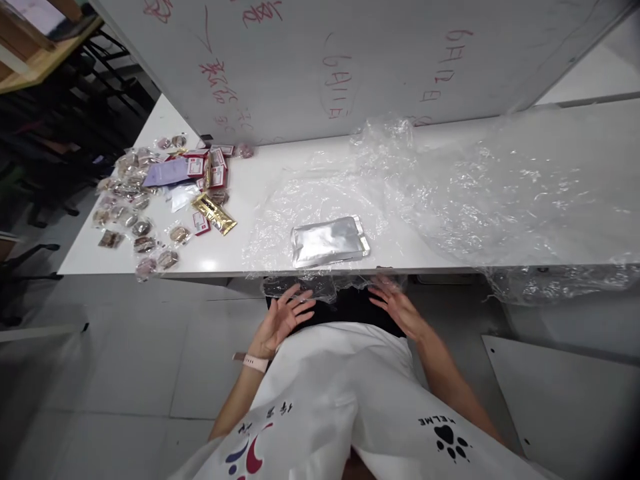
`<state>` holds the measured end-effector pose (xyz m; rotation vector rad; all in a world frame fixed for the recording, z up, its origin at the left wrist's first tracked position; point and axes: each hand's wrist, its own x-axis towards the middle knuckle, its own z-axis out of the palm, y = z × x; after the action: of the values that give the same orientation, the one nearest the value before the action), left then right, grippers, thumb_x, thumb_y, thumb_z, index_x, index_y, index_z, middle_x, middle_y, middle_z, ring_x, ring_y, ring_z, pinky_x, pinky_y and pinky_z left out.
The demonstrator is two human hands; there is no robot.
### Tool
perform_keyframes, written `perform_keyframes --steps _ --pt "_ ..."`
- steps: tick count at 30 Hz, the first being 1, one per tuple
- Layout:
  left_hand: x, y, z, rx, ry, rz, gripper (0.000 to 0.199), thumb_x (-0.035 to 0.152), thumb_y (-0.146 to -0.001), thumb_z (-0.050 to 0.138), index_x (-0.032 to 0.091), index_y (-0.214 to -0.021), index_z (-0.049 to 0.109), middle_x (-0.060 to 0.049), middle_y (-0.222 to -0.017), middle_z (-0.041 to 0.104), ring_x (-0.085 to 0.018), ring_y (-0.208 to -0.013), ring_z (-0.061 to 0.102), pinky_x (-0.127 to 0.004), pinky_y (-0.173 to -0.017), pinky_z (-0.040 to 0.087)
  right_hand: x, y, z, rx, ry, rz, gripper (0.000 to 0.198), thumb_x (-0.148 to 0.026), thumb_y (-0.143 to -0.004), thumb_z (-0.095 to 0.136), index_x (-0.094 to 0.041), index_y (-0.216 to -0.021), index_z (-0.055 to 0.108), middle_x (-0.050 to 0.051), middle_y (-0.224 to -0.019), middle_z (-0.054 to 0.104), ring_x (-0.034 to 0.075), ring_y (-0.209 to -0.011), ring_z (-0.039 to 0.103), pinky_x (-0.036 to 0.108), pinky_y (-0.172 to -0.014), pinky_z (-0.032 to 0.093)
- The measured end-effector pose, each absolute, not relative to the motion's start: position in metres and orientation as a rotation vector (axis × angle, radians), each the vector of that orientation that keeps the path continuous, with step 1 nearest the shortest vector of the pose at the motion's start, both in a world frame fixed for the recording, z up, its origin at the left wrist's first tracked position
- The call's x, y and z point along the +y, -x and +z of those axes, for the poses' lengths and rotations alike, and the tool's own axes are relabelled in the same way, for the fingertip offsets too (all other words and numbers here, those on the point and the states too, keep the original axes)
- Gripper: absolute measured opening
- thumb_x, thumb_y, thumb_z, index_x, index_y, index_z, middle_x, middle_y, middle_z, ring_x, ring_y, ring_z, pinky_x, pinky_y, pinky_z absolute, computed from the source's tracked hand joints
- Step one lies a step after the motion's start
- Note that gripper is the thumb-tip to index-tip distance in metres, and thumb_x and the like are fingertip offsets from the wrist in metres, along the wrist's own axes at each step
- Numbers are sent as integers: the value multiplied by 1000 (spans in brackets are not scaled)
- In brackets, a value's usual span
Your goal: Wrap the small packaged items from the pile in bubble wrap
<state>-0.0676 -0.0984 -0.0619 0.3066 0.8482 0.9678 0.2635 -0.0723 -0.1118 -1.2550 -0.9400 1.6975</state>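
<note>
My left hand [285, 318] is palm up over my lap, fingers spread, holding nothing. Just below the table's front edge, my right hand [396, 308] has its fingers stretched out near the hanging edge of the clear plastic wrap [450, 207]; whether it touches the film I cannot tell. A flat silver foil pouch [327, 241] lies on the film near the front edge, in front of both hands. The wrap spreads across the middle and right of the white table [235, 253] and droops over its front.
Several small wrapped snacks [143, 227], a gold packet [215, 213], a purple packet [169, 172] and red-and-white boxes [217, 176] lie heaped at the left. A whiteboard [300, 67] with red writing stands along the back. A grey panel [560, 400] is low on the right.
</note>
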Motion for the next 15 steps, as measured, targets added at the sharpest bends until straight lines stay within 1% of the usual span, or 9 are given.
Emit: perform_keyframes --steps 1,3,5,6,8,10,12,13,15 --pt "-90 66 -54 869 -330 975 60 64 -71 79 19 -109 70 -12 -118 71 -26 -102 71 -35 -81 59 -67 -255 -110 -856 1187 1684 74 -74 -68 75 -32 -128 63 10 -147 53 26 -123 60 45 -99 52" --pt "-77 72 -37 968 -421 982 37 49 -77 80 14 -79 69 -7 -85 74 -17 -72 71 -23 -59 55 -57 -246 -95 -812 1154 1710 54 -66 -71 79 -26 -105 70 8 -126 67 23 -111 65 39 -93 55" --pt "-71 85 -19 1055 -516 976 34 38 -78 80 14 -62 62 -3 -62 68 -12 -52 64 -20 -46 47 -51 -250 -70 -918 1155 1823 40 -58 -75 79 -19 -83 69 8 -98 72 17 -86 67 30 -77 56" --pt "-70 93 -10 1067 -541 967 36 37 -78 79 14 -58 61 -3 -56 65 -12 -46 61 -20 -42 45 -49 -255 -57 -988 1135 1895 39 -56 -79 77 -18 -76 67 7 -87 71 15 -74 65 28 -69 55" --pt "-65 104 6 1044 -513 996 41 40 -83 73 16 -53 59 -2 -50 62 -12 -42 59 -22 -41 46 -46 -266 -33 -1080 1038 2000 44 -57 -84 71 -17 -68 62 7 -77 69 12 -57 59 26 -55 52" --pt "-55 104 22 1013 -409 1107 43 40 -91 62 18 -54 60 -3 -52 64 -14 -49 64 -23 -48 53 -37 -271 -14 -1073 935 1986 47 -60 -86 66 -19 -66 59 6 -74 69 12 -49 56 27 -48 50" --pt "-39 91 36 983 -322 1273 41 36 -99 48 21 -67 68 -4 -69 73 -16 -73 73 -25 -66 60 -21 -267 -1 -1027 908 1828 45 -62 -89 60 -21 -70 60 5 -77 70 14 -52 60 30 -50 54" --pt "-29 82 42 953 -311 1343 38 35 -102 43 22 -81 72 -5 -85 77 -17 -90 75 -27 -78 61 -10 -261 3 -1006 924 1726 42 -61 -91 56 -23 -76 63 5 -84 72 16 -60 66 33 -57 58" --pt "-11 62 51 867 -352 1408 39 36 -104 37 21 -111 72 -7 -118 74 -19 -121 66 -34 -100 56 10 -247 8 -992 973 1553 40 -61 -95 49 -27 -98 69 6 -111 73 22 -95 72 40 -82 62"
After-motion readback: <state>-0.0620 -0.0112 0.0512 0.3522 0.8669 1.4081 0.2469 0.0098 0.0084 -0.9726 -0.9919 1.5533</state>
